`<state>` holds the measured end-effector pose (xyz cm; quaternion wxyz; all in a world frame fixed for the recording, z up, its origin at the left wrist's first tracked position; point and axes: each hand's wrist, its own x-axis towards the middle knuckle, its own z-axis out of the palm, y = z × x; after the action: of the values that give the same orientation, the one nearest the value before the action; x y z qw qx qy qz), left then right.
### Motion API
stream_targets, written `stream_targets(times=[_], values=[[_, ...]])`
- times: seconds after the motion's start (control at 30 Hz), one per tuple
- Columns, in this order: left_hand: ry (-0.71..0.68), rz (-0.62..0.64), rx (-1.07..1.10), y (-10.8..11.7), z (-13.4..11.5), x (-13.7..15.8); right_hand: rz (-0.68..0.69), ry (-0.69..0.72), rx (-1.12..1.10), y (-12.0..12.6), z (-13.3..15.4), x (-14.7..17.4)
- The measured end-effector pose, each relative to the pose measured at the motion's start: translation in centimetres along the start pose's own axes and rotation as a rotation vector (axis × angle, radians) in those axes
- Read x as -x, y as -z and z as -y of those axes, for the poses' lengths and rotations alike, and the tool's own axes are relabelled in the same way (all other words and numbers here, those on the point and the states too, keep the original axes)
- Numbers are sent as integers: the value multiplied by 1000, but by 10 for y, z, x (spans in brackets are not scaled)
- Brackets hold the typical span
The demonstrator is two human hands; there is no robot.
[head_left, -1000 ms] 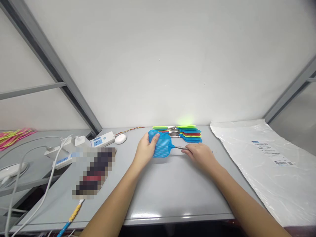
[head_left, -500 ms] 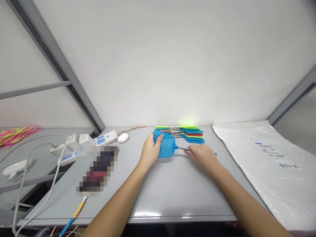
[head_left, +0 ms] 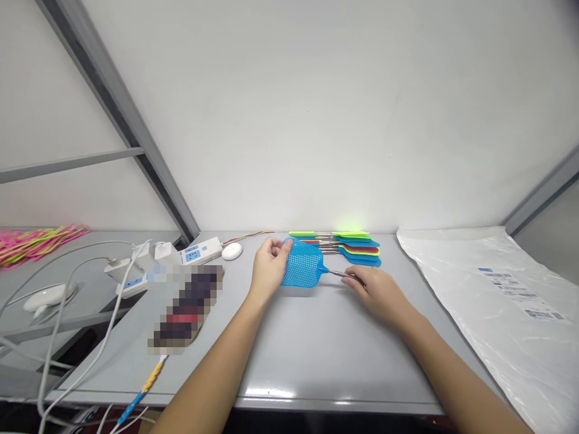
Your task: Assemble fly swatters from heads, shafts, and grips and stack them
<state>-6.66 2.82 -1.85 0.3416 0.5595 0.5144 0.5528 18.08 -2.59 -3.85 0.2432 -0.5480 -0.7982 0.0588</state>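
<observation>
A blue fly swatter (head_left: 304, 265) with a perforated paddle is held up between both hands, above the grey table. My left hand (head_left: 271, 262) pinches the paddle's left edge, thumb on the near face. Around the metal rod, right of the paddle, the fingers of my right hand (head_left: 373, 286) are closed; the handle end is hidden behind that hand. Just beyond lies a stack of fly swatters (head_left: 362, 253) with blue, red, green and yellow paddles, their paddles to the right and metal rods showing.
At left stand a white power strip (head_left: 201, 250) with plugs and cables, a round white object (head_left: 232, 251) and a blurred-out item (head_left: 187, 310). Pink and yellow strands (head_left: 40, 244) lie far left. A white plastic bag (head_left: 479, 313) with labels covers the right side.
The view has shifted slightly, so the surroundings sit further right. My left hand has moved slightly left along the paddle's edge. Both hands still grip the fly swatter.
</observation>
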Motion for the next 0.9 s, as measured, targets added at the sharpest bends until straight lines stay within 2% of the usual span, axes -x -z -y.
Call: stream_targets(times=[0.3,0.5,0.63,0.73,0.8,0.9], values=[[142,-41,192,1,12,-6,-37,-39,-88,3,-3,2],[314,-68,593,-9,9,3,-49,-72,-201,0,0,1],[461,-137,828,-14,7,6,-88,-71,-250,-3,-1,-1],[475,-74,813,-22,12,11,-148,-101,-283,-7,0,-2],[421,-10,668,-31,15,20,-197,-132,-303,-13,3,-3],[202,217,386,-46,11,45,-253,-175,-326,-26,11,-3]])
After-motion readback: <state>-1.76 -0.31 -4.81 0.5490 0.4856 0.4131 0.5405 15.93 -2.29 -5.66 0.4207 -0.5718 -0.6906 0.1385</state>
